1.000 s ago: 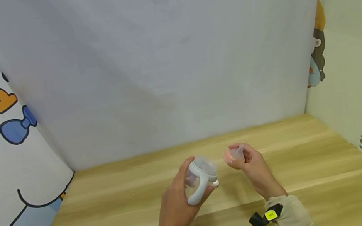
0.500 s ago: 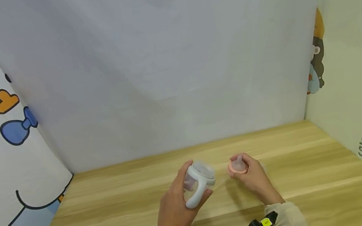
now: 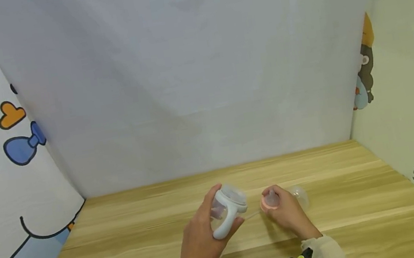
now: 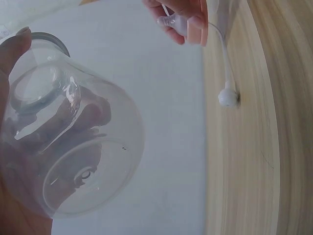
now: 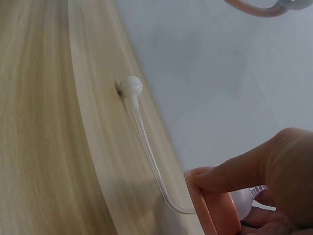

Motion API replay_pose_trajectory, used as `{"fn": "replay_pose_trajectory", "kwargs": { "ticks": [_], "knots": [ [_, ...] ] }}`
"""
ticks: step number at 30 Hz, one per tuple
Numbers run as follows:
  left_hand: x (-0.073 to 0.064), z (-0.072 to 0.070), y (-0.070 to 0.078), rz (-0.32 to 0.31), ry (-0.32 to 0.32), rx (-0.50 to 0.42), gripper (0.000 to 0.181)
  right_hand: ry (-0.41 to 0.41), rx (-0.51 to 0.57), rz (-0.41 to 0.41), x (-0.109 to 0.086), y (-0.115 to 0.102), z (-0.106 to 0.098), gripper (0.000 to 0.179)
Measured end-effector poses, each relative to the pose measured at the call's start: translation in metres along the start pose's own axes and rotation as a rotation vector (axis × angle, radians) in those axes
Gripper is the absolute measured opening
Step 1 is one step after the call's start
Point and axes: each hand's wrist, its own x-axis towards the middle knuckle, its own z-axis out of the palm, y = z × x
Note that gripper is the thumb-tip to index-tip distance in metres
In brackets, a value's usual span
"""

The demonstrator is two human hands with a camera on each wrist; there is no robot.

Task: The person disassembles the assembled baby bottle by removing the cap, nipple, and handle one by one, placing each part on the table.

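Observation:
My left hand (image 3: 201, 239) grips a clear baby bottle (image 4: 98, 147) that has a white handle (image 3: 226, 222). The bottle is tilted, its collar end pointing up and right in the head view. To the right, my right hand (image 3: 291, 214) pinches a pink bottle ring (image 3: 269, 203) with a clear nipple (image 4: 178, 24) in it. From the ring's underside runs a thin clear straw (image 5: 155, 169), tipped by a white ball weight (image 5: 131, 87) near the tabletop. Bottle and ring are apart. Fingers hide part of the ring and nipple.
A clear dome cap (image 3: 300, 196) stands on the wood-grain table (image 3: 126, 234) just behind my right hand, partly covered by it. A pale curtain (image 3: 184, 83) closes off the back, with printed cloths at both sides.
My right hand has moved down toward the table with the ring and nipple, and the dome cap has come into view behind it. My left hand and the bottle have barely moved.

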Motion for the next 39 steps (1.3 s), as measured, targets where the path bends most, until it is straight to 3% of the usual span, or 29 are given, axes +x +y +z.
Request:
{"fn": "replay_pose_trajectory", "kwargs": {
  "ticks": [13, 25, 39],
  "knots": [
    [0.0, 0.001, 0.0, 0.005, 0.0, -0.001, 0.075, -0.08, -0.037, 0.067, -0.001, 0.007, 0.0, 0.028],
    [-0.001, 0.0, 0.001, -0.034, -0.025, -0.004, 0.075, -0.101, -0.036, 0.059, -0.002, 0.012, -0.002, 0.066],
    [-0.001, 0.0, 0.001, -0.026, -0.014, 0.005, 0.075, -0.057, -0.018, 0.024, 0.0, -0.007, -0.015, 0.05]
  ]
}}
